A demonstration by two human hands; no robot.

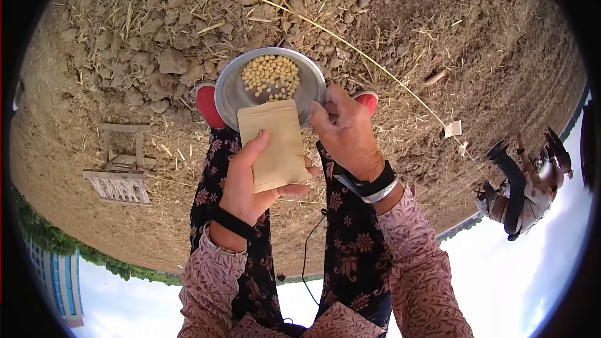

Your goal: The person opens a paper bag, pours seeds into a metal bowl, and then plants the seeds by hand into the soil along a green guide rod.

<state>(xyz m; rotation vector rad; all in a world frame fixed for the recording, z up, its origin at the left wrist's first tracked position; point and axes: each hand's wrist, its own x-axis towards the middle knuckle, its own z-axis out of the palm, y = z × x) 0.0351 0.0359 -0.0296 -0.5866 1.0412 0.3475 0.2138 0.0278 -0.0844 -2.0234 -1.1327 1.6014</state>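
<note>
My left hand (246,183) holds a brown paper packet (273,144), thumb on its face and fingers behind it. The packet's far end overlaps the near side of a round metal bowl (229,91). Yellow round beans (270,74), soybeans by their look, lie in the bowl. My right hand (349,128) is closed with curled fingers at the bowl's right rim. Whether it pinches the rim or a small thing is hidden. The bowl sits between my two red shoes (209,105).
Dry, cloddy soil (172,61) with straw surrounds the bowl. A thin pale strip (338,39) runs across the ground. A small wooden stool (122,163) lies to the left. Another person (529,188) is at the far right. A small pale block (455,128) lies on the right.
</note>
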